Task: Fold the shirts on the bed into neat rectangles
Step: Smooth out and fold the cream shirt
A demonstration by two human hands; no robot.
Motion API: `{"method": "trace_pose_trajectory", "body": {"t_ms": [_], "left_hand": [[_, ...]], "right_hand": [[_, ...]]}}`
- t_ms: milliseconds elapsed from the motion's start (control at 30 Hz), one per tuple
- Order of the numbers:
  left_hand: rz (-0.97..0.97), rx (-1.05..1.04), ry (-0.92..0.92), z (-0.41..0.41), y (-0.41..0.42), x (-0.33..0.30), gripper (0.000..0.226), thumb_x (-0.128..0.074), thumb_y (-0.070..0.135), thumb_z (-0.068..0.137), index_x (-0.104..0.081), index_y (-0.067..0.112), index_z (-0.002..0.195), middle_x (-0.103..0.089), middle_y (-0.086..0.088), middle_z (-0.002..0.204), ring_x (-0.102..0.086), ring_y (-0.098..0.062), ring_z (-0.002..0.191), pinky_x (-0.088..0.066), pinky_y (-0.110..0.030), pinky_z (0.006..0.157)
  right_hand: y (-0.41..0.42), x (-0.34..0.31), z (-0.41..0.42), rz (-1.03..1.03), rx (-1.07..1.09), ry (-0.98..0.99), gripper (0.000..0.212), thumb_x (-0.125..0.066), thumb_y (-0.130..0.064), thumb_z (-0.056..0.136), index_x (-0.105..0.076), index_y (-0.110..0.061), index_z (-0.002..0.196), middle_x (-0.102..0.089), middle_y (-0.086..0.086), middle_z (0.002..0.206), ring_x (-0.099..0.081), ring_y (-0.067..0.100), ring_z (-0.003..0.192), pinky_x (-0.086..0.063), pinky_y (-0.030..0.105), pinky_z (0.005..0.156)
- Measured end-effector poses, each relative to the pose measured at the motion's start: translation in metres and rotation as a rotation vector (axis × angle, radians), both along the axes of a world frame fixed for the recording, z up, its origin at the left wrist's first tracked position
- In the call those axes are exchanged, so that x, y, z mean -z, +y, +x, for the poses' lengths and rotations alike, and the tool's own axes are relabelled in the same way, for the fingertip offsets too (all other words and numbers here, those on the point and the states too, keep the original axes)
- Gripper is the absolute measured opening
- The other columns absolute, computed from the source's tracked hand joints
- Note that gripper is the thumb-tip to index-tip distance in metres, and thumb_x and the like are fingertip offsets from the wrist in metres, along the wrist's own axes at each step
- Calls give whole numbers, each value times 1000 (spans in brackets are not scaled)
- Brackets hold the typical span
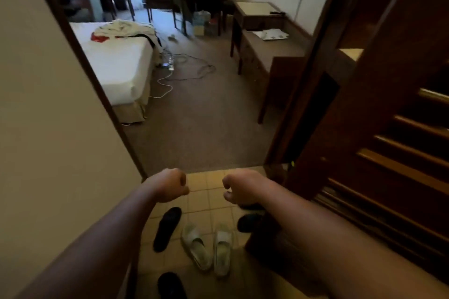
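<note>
Both hands, left [170, 185] and right [239, 187], were curled empty; crumpled white and red shirts [121, 30] lay heaped on the bed [116, 60].

Hotel room: bed [116, 60], desk [274, 53].
</note>
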State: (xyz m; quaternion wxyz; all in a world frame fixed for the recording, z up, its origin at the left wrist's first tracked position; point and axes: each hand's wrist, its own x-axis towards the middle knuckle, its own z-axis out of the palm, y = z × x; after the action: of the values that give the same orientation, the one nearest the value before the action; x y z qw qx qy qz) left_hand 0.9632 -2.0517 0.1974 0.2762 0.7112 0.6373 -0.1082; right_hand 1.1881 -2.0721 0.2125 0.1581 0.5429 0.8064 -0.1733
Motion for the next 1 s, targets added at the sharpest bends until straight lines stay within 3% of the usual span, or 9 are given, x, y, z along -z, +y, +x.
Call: {"method": "trace_pose_trajectory", "body": {"t_ms": [167, 467, 800, 1000], "left_hand": [[29, -96, -33, -52, 47, -9, 10, -67, 41, 93, -63, 31, 95, -65, 4, 101, -64, -10, 88, -58, -34, 83], [32, -162, -137, -87, 170, -19, 27, -62, 42, 97, -65, 22, 115, -64, 2, 106, -63, -11, 92, -57, -33, 83], [-32, -158, -14, -144, 460, -10, 28, -61, 44, 97, -65, 23, 115, -64, -1, 111, -63, -17, 100, -56, -43, 91], [-56, -159, -60, -162, 590, -17, 33, -63, 50, 94, -68, 24, 114, -66, 0, 112, -64, -17, 100, -56, -43, 92]], "right_hand": [[78, -1, -40, -28, -52, 35, 27, -57, -38, 97, -67, -19, 112, -65, -1, 96, -64, 15, 83, -59, 38, 79], [229, 6, -84, -95, -100, 4, 19, -56, -36, 96, -69, -20, 95, -65, -1, 89, -65, 16, 80, -60, 40, 79], [527, 18, -130, -97, -113, 100, 14, -59, -34, 97, -67, -23, 94, -67, -3, 88, -67, 11, 79, -61, 36, 78], [665, 0, -149, -95, -105, 202, 13, -59, -37, 98, -66, -25, 97, -66, -5, 92, -66, 8, 81, -59, 34, 79]]}}
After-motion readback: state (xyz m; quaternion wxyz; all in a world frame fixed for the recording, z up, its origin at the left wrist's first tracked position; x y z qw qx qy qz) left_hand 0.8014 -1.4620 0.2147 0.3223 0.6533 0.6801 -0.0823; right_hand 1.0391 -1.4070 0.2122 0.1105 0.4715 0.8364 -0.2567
